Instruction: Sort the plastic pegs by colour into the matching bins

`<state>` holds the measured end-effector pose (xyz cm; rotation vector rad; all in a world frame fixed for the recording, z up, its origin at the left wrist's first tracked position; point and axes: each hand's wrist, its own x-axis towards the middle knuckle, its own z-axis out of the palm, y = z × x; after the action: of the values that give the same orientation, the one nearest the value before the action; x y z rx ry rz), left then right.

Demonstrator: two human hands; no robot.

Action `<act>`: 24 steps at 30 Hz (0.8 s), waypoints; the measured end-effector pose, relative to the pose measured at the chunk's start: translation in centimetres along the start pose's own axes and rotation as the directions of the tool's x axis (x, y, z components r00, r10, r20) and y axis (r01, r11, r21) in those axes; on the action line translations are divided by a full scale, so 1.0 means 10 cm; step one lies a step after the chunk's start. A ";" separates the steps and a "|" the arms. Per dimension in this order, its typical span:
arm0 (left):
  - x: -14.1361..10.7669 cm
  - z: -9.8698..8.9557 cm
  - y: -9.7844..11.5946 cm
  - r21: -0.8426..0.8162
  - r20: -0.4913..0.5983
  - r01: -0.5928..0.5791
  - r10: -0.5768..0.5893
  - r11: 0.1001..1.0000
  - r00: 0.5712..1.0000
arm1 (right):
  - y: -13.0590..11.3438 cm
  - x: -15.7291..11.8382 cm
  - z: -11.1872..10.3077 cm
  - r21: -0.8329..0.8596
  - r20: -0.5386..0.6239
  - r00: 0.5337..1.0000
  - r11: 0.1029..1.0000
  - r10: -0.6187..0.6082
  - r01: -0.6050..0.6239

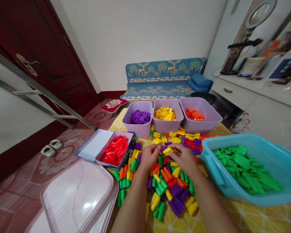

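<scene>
Five containers (137,129): single-colour loads, partly filled.
Worktop (232,213): mixed pieces (161,187) remain loose.
Right hand (184,158): pinches yellow piece (168,150).
Left hand (150,156): just beside; cannot tell grip.

Soft, fairly even indoor light; glare spots the lids (80,189); wide-angle distortion slants the door (50,48); right-edge clutter (269,56) blurs.

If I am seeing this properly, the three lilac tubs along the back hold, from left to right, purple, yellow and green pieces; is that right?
Not quite: the head view shows orange pieces, not green ones, in the right-hand tub. The left tub does hold purple pieces, and the middle tub yellow pieces.
</scene>
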<state>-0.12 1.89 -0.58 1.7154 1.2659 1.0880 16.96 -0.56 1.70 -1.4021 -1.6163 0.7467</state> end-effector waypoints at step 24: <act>0.02 0.00 -0.06 -0.010 -0.088 0.033 -0.034 0.999 0.996 | -0.34 -0.17 0.28 -0.576 0.331 0.941 0.806 0.077 0.137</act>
<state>-0.27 2.28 -1.12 1.6501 1.3378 1.1589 12.92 -2.65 2.93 -1.7406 -2.2799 0.4900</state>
